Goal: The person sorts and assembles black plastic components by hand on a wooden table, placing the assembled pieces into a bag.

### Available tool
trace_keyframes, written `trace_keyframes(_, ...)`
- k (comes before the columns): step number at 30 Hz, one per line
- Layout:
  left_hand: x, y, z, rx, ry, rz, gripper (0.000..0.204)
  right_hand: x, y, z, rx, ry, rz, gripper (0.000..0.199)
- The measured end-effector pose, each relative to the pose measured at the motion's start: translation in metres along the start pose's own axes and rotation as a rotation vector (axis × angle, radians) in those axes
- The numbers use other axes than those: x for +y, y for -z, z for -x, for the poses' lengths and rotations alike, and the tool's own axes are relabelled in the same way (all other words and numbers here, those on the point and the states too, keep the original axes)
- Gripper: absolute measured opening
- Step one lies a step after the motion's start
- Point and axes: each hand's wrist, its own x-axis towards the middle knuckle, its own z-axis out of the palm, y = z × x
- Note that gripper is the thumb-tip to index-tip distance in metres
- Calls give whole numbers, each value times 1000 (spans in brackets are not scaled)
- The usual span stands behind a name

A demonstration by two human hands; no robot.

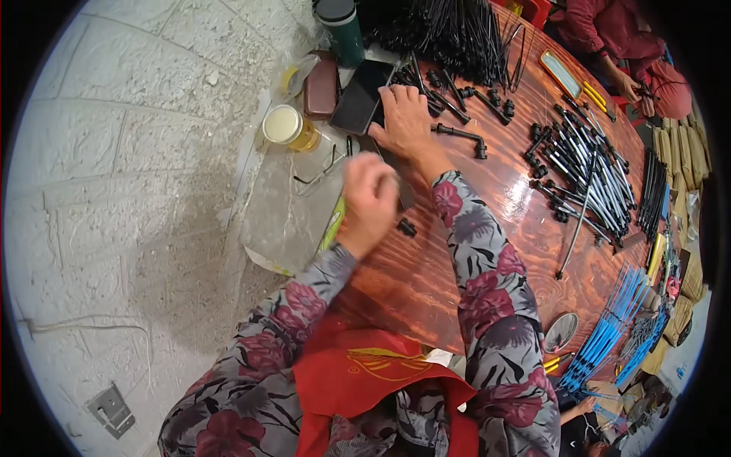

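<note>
Nearest, a red cloth apron [358, 381] lies across the lap between two sleeves of grey fabric printed with dark red flowers. Beyond it spreads the round bench [411, 282] of glossy reddish wood with a strong wavy grain.

The left hand [369, 199] hovers over the bench's edge at about ten o'clock from the apron; it is blurred, its fingers curled together, and whether they grip anything cannot be told. A small black plastic fitting [406, 227] lies on the wood just beside it, at four o'clock from the hand. A crumpled clear plastic bag [289, 206] hangs off the bench at the hand's nine o'clock.

Farther on, at one o'clock, the right hand [403, 118] rests flat, fingers spread apart, pressing on a thin dark flat strip [396, 175] and touching a black smartphone [361, 96]. A black elbow-ended tube [459, 135] lies at its three o'clock.

Beyond stand a round jar of yellow liquid with a pale lid [286, 126], a brown leather case [321, 88], a dark green cylindrical flask [342, 30] and a dense heap of thin black plastic tubes [449, 34].
</note>
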Motion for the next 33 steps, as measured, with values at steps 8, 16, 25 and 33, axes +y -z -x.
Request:
trace_keyframes(8, -73, 1, -93, -82, 135, -451, 60, 12, -20, 24, 107, 9, 84, 49)
trace_keyframes(16, -56, -12, -116, -237, 317, -468, 74, 60, 24, 122, 108, 40, 221, 43)
trace_keyframes(25, -2, 45, -61, -85, 706, 742, 90, 40, 76, 121, 138, -4, -15, 33)
trace_keyframes(33, 43, 146, 87, -123, 968, 891, 96, 9, 7, 16, 12, 82, -8, 26)
